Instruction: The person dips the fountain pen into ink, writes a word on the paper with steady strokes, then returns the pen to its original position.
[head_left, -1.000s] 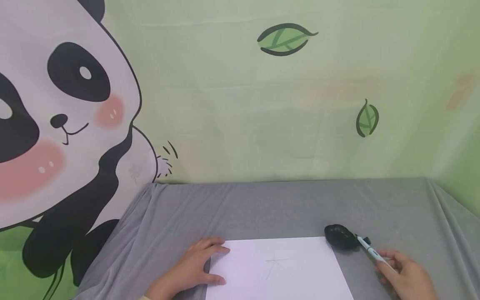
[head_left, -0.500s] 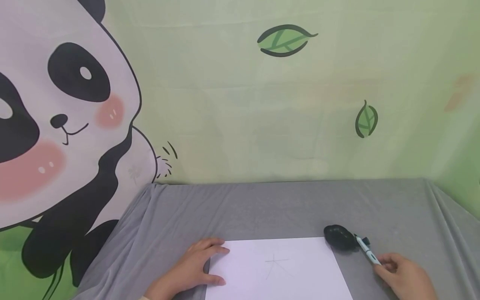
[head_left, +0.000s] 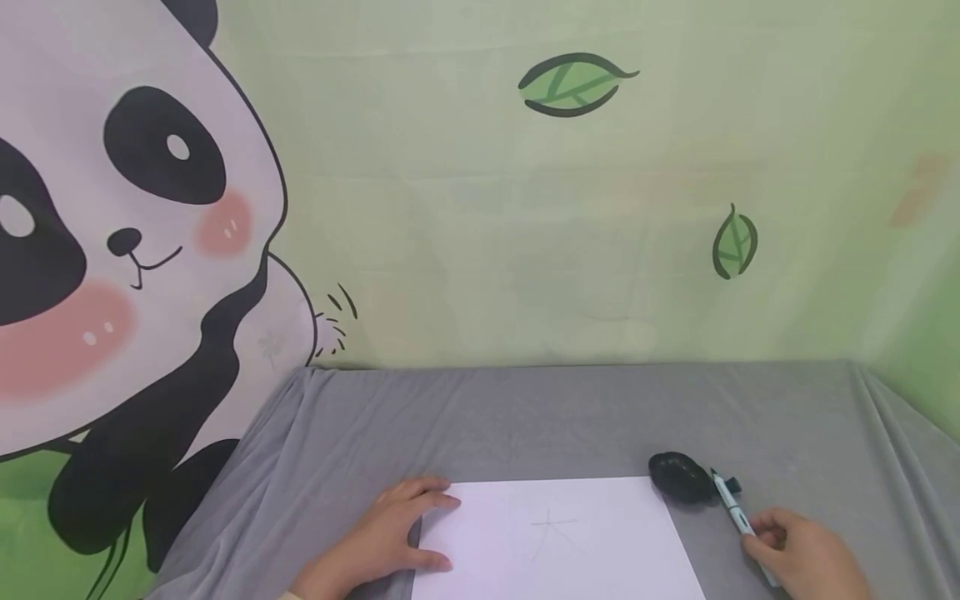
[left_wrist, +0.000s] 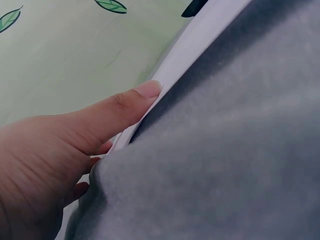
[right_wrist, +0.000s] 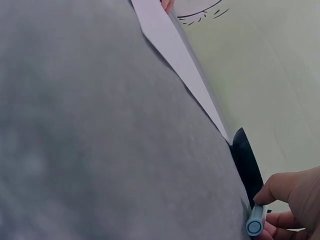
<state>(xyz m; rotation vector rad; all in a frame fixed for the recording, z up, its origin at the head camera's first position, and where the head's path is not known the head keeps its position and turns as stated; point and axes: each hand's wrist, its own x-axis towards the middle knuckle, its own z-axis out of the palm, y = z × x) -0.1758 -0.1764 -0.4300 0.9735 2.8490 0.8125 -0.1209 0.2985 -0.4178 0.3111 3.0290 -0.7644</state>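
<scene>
My right hand [head_left: 806,550] pinches a pale blue pen [head_left: 737,510] between thumb and fingers, its dark tip pointing away. Right at that tip is a glossy black lumpy object [head_left: 681,477], beside the far right corner of a white sheet of paper [head_left: 480,533]. A small dark piece shows just behind the pen. In the right wrist view, the pen's round end [right_wrist: 254,228] faces the camera beneath the thumb. My left hand [head_left: 390,529] rests with spread fingers on the sheet's left edge. Thin grey crossed strokes [head_left: 553,525] mark the paper.
Grey cloth [head_left: 480,417] covers the table and hangs in folds at the left and right sides. Behind it stands a pale green backdrop [head_left: 465,208] printed with a large panda [head_left: 247,208] and leaves.
My right hand has slid slightly left, and the pen has swung to point more straight away, its back end now lower beside the hand. The left hand and the paper stay put.
</scene>
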